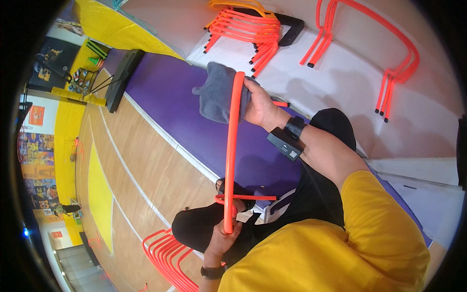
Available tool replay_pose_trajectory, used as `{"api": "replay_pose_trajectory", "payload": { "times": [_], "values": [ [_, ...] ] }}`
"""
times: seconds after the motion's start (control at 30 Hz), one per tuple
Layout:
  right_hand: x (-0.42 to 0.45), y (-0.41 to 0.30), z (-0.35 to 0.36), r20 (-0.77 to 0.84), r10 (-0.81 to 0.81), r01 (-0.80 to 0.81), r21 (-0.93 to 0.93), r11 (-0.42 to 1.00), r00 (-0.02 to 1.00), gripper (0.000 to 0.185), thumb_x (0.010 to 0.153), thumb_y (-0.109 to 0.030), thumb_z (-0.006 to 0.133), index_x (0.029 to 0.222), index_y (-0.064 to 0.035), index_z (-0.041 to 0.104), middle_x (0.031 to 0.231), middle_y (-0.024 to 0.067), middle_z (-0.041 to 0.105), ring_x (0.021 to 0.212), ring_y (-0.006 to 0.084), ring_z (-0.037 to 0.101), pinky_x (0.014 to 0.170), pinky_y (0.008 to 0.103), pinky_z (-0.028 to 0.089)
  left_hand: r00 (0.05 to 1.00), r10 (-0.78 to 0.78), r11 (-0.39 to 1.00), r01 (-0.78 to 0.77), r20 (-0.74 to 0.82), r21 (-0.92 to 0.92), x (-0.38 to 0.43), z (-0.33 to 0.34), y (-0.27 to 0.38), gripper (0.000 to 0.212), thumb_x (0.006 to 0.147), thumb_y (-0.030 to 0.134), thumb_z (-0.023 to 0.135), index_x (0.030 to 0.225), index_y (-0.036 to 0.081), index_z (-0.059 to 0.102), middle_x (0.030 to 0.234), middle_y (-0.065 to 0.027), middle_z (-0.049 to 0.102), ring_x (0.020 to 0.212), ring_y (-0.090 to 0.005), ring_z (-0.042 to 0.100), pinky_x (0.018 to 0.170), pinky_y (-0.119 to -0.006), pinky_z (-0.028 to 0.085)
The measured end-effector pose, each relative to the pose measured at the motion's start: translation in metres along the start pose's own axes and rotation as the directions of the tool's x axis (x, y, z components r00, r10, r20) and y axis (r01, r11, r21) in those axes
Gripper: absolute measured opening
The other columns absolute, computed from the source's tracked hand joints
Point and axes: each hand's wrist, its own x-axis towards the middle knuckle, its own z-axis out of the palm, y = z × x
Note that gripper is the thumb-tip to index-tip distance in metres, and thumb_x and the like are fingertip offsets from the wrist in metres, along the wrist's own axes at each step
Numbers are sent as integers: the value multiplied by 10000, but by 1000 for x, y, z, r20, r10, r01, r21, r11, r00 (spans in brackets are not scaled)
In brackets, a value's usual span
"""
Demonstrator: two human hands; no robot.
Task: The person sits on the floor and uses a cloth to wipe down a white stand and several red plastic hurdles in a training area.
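Observation:
An orange-red plastic training hurdle is held in front of me, its top bar running away from my body. My left hand grips the bar's near end, low in the view. At the far end, my right hand holds a grey cloth against the bar, with its thumb beside the tube. One hurdle leg with a black tip shows beyond my right wrist; another tube reaches sideways above my foot. Each wrist wears a dark band, and a black box is strapped at the right one.
Stacked orange hurdles stand on a white ledge, with a black frame behind. More hurdles lean on the wall at right. Another row stands on the wooden court by my left knee. A person is far off.

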Motion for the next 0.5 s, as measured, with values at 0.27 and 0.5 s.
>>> {"api": "replay_pose_trajectory", "payload": {
  "times": [0.27, 0.5],
  "values": [
    [-31, 38, 1, 190, 176, -146, -161, 976, 966, 384, 1018, -425, 429, 1247, -139, 544, 1220, 24, 608, 1110, 167, 599, 939, 368, 516, 996, -56, 997, 52, -72, -60, 8, -4, 10, 170, 915, 116, 653, 804, 26, 560, 724, -20, 531, 680, -123, 487, 669, -279, 452],
    [-77, 88, -11, 193, 504, -378, -454, 807, 842, 510, 968, -515, 500, 1312, -138, 500, 1252, 22, 569, 1150, 153, 546, 1012, 352, 443, 992, -73, 989, 59, -101, -132, 43, -10, 15, 120, 899, 81, 643, 843, -12, 593, 687, -11, 567, 659, -113, 532, 652, -276, 483]
  ]
}}
